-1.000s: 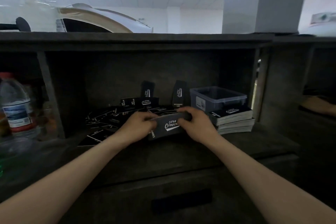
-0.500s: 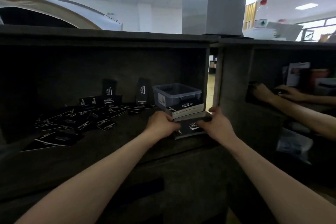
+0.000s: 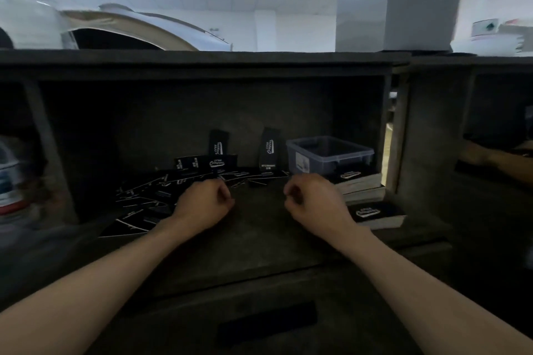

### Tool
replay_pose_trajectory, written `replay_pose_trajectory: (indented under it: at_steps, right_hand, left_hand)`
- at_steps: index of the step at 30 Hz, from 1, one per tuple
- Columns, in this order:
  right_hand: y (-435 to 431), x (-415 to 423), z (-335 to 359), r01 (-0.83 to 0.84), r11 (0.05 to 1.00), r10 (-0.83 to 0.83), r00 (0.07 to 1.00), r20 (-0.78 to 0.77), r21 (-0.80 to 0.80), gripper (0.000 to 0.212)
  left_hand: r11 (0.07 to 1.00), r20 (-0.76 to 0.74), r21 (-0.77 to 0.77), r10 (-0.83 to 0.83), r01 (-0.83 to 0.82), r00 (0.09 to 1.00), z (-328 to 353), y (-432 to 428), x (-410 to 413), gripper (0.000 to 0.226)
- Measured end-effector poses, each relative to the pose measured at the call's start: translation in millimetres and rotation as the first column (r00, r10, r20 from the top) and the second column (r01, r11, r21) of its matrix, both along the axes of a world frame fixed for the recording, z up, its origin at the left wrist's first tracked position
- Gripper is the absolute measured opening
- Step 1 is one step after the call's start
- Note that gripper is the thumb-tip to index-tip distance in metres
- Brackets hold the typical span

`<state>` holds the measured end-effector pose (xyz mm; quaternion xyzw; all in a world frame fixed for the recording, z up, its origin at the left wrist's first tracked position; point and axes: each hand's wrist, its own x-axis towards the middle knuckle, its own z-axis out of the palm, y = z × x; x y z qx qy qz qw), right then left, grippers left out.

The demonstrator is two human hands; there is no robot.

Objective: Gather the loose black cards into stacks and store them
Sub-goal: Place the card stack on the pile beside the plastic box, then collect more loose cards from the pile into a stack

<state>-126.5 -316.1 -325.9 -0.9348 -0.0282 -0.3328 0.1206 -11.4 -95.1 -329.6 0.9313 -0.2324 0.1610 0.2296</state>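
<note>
Both hands have been drawn back from the card stack, which is now left lying in front of the clear bin, just before the other stacks. Left hand and right hand are held apart, fingers curled, nothing gripped. Loose black cards are scattered left of the bin.

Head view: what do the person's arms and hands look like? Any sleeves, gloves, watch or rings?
Both arms are bare as far as the frame shows: no sleeve on the left forearm or the right forearm. The left hand and right hand are ungloved. No watch, band or ring shows, though the picture is dim and a little blurred.
</note>
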Motion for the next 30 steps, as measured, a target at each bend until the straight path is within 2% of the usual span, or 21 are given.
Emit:
replay_pose_trajectory:
  at_steps: [2,4,6,8,10,12,14,18,20,22,24,27,30]
  right_hand:
    - [25.2,39.6,4.3,-0.089,0.996,0.087,0.983,-0.159,-0.005,0.019]
    - [48.7,85.1,3.6,-0.149,0.989,0.141,0.943,-0.302,-0.004,0.031]
    - [69.3,129.1,0.4,-0.189,0.982,0.176,0.912,-0.370,0.001,0.052]
    - [87.5,166.6,-1.8,-0.212,0.977,0.207,0.898,-0.388,0.032,0.071]
    - [102.0,195.6,-3.8,-0.243,0.969,0.238,0.878,-0.416,0.042,0.082]
    - [111.9,216.7,-9.5,-0.262,0.965,0.219,0.861,-0.460,-0.030,0.089]
    - [114.3,231.4,-18.2,-0.247,0.964,0.166,0.850,-0.499,-0.101,0.091]
    - [106.5,238.4,-20.2,-0.182,0.981,0.112,0.813,-0.572,-0.067,0.092]
    - [100.5,232.6,-10.6,-0.206,0.978,0.152,0.830,-0.537,-0.041,0.083]
    - [91.3,223.9,2.2,-0.231,0.973,0.193,0.822,-0.536,-0.004,0.065]
    - [80.7,216.6,9.7,-0.228,0.973,0.212,0.824,-0.526,0.036,0.054]
    - [76.2,209.2,7.9,-0.255,0.962,0.268,0.836,-0.478,0.094,0.067]
    - [88.0,207.8,-0.8,-0.319,0.938,0.339,0.767,-0.545,0.136,0.072]
  left_hand:
    - [0.996,0.087,0.050,0.075,-0.080,0.993,2.4,39.5,21.6,0.014]
    - [0.982,0.113,0.090,0.156,-0.167,0.981,3.4,74.0,44.7,0.031]
    - [0.955,0.026,0.180,0.237,-0.238,0.971,-0.8,99.3,63.7,0.062]
    - [0.928,-0.084,0.267,0.292,-0.261,0.953,-10.0,112.3,76.1,0.082]
    - [0.928,-0.173,0.269,0.310,-0.258,0.935,-19.9,113.0,86.9,0.088]
    - [0.935,-0.220,0.223,0.324,-0.275,0.920,-25.3,107.6,103.3,0.090]
    - [0.918,-0.223,0.257,0.359,-0.301,0.906,-25.6,98.1,119.5,0.087]
    - [0.882,-0.096,0.302,0.406,-0.362,0.909,-19.6,78.4,131.0,0.070]
    - [0.918,-0.086,0.226,0.351,-0.325,0.932,-14.0,80.4,134.6,0.061]
    - [0.963,-0.165,0.074,0.268,-0.259,0.949,-8.5,95.4,142.7,0.055]
    - [0.980,-0.187,0.016,0.200,-0.200,0.962,-4.1,111.2,146.9,0.053]
    - [0.987,-0.276,0.089,0.152,-0.132,0.949,0.4,120.7,141.4,0.067]
    - [0.958,-0.379,0.286,0.117,-0.004,0.918,6.4,114.7,126.1,0.085]
